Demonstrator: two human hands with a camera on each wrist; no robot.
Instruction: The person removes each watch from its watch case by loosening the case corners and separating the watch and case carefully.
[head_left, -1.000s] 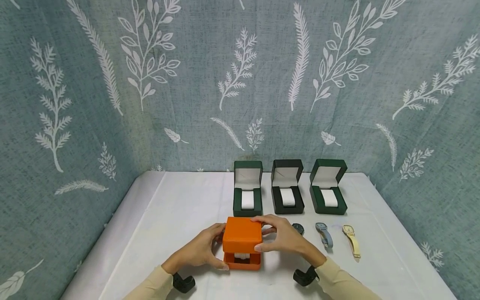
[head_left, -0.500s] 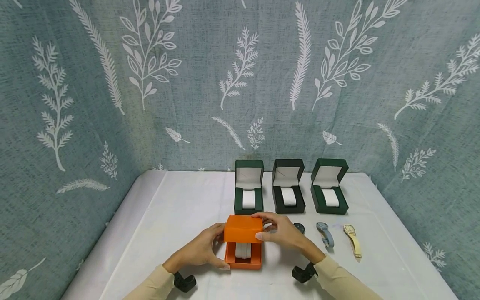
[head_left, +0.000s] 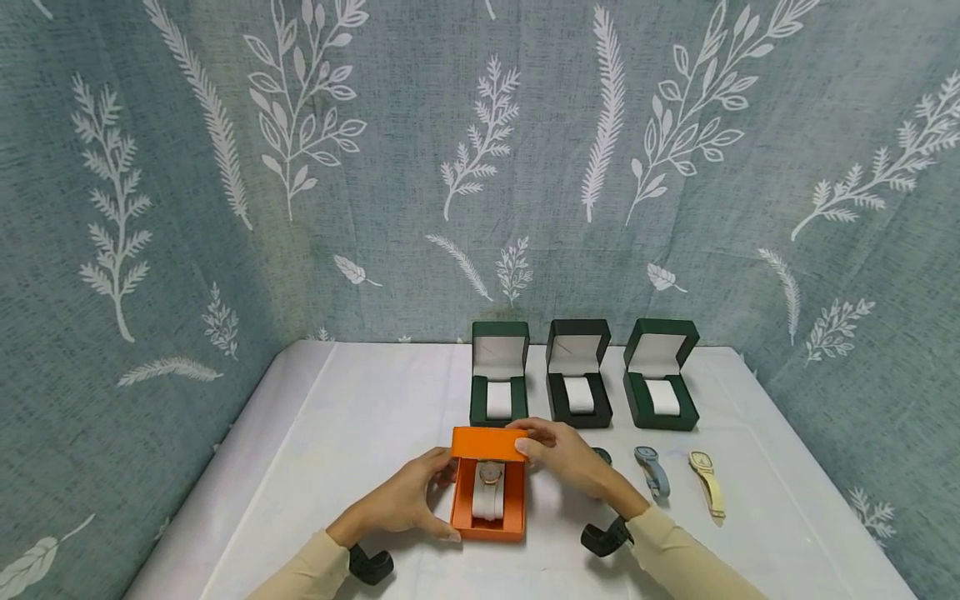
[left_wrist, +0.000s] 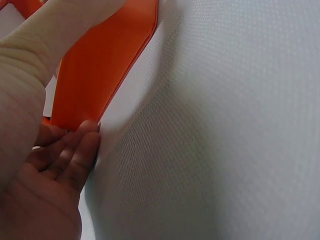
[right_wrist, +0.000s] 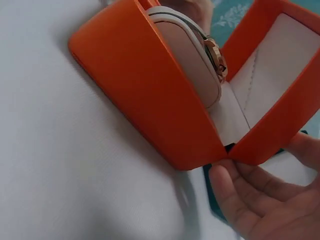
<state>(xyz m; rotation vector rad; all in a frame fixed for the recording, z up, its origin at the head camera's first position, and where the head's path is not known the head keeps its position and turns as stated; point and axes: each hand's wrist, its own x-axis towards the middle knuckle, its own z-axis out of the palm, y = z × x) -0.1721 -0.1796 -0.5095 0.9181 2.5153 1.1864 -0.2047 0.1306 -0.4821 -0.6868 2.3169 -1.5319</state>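
Swinging back on its hinge, the lid of the small square orange hinged watch box now stands nearly upright, where a second ago it lay almost flat over the base. That opening uncovers a gold-rimmed wristwatch wrapped round a pale cushion inside the box, so the contents can now be reached from above.

The right hand pinches the lid's right corner between thumb and fingers, at the back right of the orange box. The left hand curls round the base's left side, steadying it against the white tablecloth; in the left wrist view the fingers press against the box's lower edge.

Behind the orange box stand three open boxes in a row, each with a bare white cushion: a dark green box directly behind, a black box behind and to the right, and another dark green box farther right still. To the right of the orange box lie a blue-strapped watch and, beyond it, a cream-strapped watch.

A dark round object just right of the orange box is mostly hidden by the right hand; it may be another watch, though I cannot tell. The watch strap is hidden by the cushion, and the dial is too small to read.
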